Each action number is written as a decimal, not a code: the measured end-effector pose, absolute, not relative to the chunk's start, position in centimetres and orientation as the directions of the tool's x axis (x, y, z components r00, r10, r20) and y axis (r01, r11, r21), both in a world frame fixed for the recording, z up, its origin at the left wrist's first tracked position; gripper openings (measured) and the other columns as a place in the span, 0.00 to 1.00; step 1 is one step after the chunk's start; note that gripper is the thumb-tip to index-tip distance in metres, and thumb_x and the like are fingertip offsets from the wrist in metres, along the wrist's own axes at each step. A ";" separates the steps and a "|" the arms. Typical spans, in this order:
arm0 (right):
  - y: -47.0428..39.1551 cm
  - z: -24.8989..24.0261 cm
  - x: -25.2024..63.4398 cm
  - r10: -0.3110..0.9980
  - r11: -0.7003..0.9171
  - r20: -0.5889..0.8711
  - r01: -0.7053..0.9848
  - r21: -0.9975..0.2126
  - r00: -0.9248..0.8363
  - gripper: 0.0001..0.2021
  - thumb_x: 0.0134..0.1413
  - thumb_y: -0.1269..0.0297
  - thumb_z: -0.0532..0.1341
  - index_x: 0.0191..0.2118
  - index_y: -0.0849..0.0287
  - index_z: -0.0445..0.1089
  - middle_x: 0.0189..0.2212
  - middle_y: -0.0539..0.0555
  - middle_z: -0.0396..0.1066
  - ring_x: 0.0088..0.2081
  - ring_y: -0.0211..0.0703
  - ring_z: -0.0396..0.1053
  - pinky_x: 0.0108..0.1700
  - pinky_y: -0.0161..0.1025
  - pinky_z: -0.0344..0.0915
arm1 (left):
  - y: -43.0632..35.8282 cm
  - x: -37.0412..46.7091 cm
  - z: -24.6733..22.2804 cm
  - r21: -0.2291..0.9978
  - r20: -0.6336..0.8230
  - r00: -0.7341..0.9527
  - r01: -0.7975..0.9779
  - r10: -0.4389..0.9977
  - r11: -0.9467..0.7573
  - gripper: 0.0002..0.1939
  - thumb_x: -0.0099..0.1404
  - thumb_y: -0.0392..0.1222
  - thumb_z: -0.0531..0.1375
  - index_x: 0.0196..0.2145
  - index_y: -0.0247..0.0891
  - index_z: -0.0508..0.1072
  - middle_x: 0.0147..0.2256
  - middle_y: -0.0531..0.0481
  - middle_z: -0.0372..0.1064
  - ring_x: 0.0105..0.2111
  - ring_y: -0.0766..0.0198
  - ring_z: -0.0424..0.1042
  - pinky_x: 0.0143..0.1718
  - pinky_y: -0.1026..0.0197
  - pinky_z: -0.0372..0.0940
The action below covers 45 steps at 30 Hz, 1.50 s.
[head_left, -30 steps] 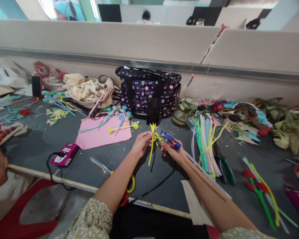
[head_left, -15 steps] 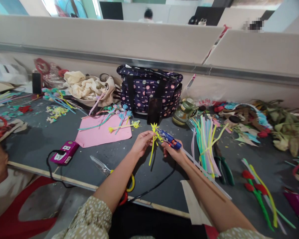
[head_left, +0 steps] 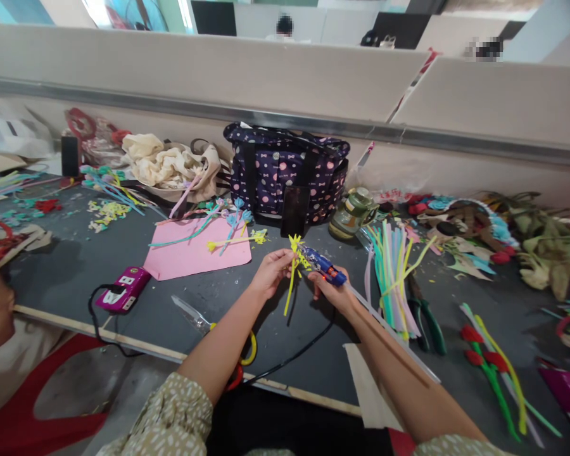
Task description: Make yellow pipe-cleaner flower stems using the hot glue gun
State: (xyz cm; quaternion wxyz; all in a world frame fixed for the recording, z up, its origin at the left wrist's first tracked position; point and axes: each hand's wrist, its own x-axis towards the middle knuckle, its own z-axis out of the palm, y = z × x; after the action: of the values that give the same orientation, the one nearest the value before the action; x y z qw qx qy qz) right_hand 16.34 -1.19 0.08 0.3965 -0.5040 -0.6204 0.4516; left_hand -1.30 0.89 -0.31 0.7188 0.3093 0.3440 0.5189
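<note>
Grey tabletop point(head_left: 147, 323), strewn with craft scraps, runs up to a pale partition point(head_left: 171, 69). Fingertips of the left hand point(head_left: 272, 273) pinch a yellow fuzzy stem point(head_left: 289, 299); its spiky yellow head point(head_left: 294, 242) rises just above them, so this flower looks shaped but probably not finished. Fingers of the right hand point(head_left: 330, 290) wrap a blue glue gun point(head_left: 322, 263), its nose turned toward the left fingertips; whether glue is on the flower, I cannot tell. Both forearms reach forward and converge, hands near each other. Beyond the left fingers, to their left, made-up blue flowers point(head_left: 239, 216) lie by a pink sheet point(head_left: 180, 263). Right of the right fingers, a bundle of fuzzy stems point(head_left: 393, 291) seems unworked; farther out lie red flowers point(head_left: 484, 356), apparently complete.
</note>
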 end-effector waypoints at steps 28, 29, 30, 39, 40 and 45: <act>-1.1 -0.2 16.6 0.979 0.059 -0.002 0.295 -0.954 -0.205 0.15 0.50 0.52 0.63 0.22 0.57 0.66 0.11 0.47 0.63 0.14 0.38 0.63 0.20 0.35 0.61 | 0.8 -1.2 -0.1 0.804 -0.181 0.214 -0.531 0.960 0.270 0.15 0.49 0.47 0.69 0.28 0.33 0.73 0.24 0.53 0.65 0.21 0.73 0.62 0.23 0.68 0.54; -1.1 -0.2 16.6 0.979 0.061 -0.001 0.295 -0.954 -0.205 0.15 0.50 0.52 0.63 0.23 0.57 0.66 0.11 0.47 0.63 0.14 0.38 0.64 0.20 0.34 0.61 | 0.8 -1.2 0.0 0.804 -0.180 0.213 -0.531 0.960 0.269 0.15 0.49 0.47 0.69 0.28 0.34 0.73 0.24 0.53 0.66 0.21 0.73 0.62 0.23 0.68 0.54; -1.1 -0.3 16.6 0.979 0.063 0.003 0.292 -0.954 -0.203 0.15 0.50 0.53 0.63 0.23 0.57 0.66 0.11 0.47 0.63 0.15 0.38 0.64 0.20 0.34 0.61 | 0.8 -1.3 0.0 0.804 -0.179 0.214 -0.530 0.960 0.269 0.15 0.49 0.47 0.69 0.28 0.34 0.73 0.24 0.53 0.66 0.21 0.73 0.62 0.23 0.68 0.54; -1.0 -0.6 16.7 0.980 0.053 -0.001 0.269 -0.962 -0.199 0.15 0.49 0.53 0.63 0.22 0.58 0.65 0.11 0.47 0.64 0.14 0.37 0.64 0.19 0.34 0.60 | 0.8 -1.3 0.0 0.814 -0.180 0.220 -0.514 0.959 0.271 0.14 0.51 0.46 0.69 0.28 0.34 0.73 0.24 0.53 0.66 0.21 0.74 0.62 0.22 0.69 0.55; -1.0 -0.6 16.7 0.980 0.056 0.001 0.271 -0.961 -0.199 0.15 0.50 0.53 0.63 0.22 0.58 0.65 0.11 0.47 0.64 0.14 0.37 0.64 0.19 0.34 0.60 | 0.8 -1.3 0.0 0.812 -0.182 0.217 -0.516 0.959 0.271 0.14 0.51 0.46 0.69 0.28 0.34 0.73 0.24 0.53 0.66 0.21 0.73 0.62 0.22 0.69 0.55; -1.1 -0.4 16.6 0.979 0.059 0.001 0.280 -0.958 -0.205 0.16 0.50 0.53 0.63 0.21 0.58 0.65 0.11 0.47 0.64 0.14 0.37 0.64 0.20 0.34 0.61 | 0.8 -1.3 0.0 0.811 -0.172 0.209 -0.525 0.963 0.258 0.13 0.51 0.46 0.69 0.29 0.34 0.74 0.24 0.53 0.66 0.21 0.74 0.62 0.22 0.70 0.54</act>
State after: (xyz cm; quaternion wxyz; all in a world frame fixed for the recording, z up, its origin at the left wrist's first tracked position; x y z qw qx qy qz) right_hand 16.65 -1.07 -0.35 0.3770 -0.5054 -0.6226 0.4636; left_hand -1.32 0.81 -0.05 0.7118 0.3125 0.3499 0.5226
